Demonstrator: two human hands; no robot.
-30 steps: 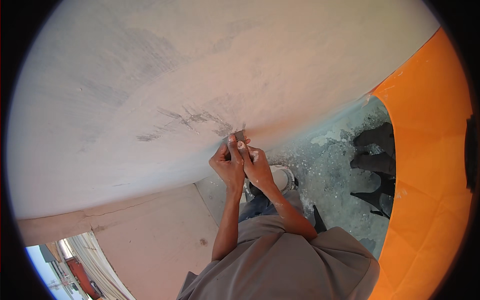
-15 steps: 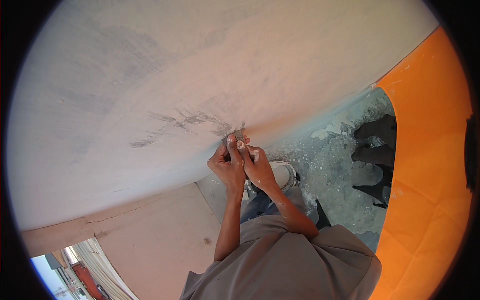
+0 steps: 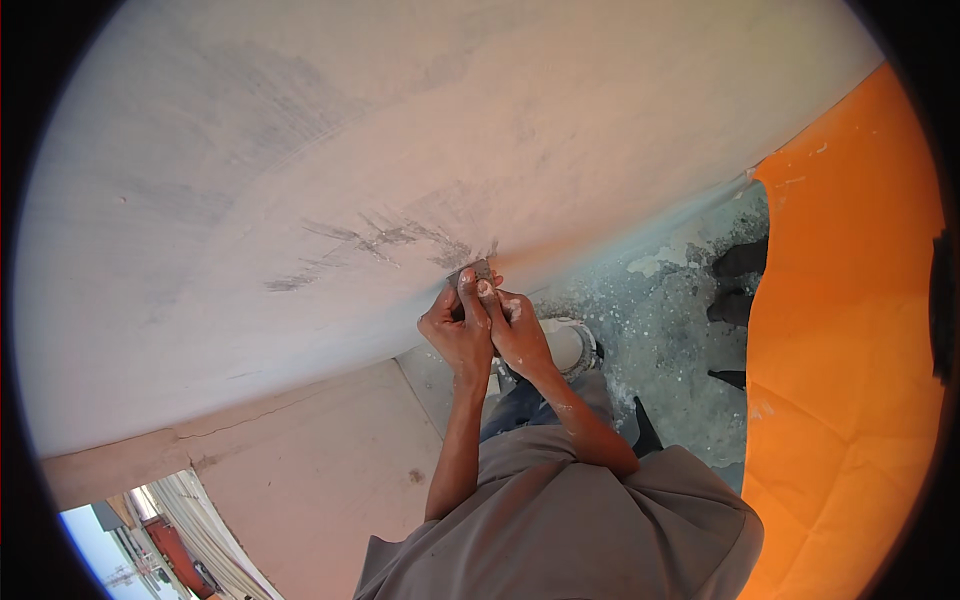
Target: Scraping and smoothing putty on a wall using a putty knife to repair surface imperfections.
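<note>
My left hand [image 3: 458, 330] and my right hand [image 3: 515, 328] are close together, fingers bent, both gripping a small dark grey flat piece [image 3: 481, 268] at or against the pale, smeared wall [image 3: 400, 140]. Both thumbs point up toward the piece, and white residue marks my right hand. Dark scratchy streaks [image 3: 380, 240] cover the wall just above and left of my fingers. Whether the piece is paper or a blade I cannot tell.
An orange sheet [image 3: 840, 330] runs down the right side. Beside it, dark shapes [image 3: 738, 258] lie on the speckled grey floor [image 3: 665, 340]. A white round container [image 3: 566, 345] stands below my hands. A cracked pinkish surface [image 3: 320, 440] and an opening [image 3: 165, 540] are lower left.
The orange sheet's inner edge has moved left, covering more of the dark shapes. My hands have shifted only slightly and keep their grip on the piece.
</note>
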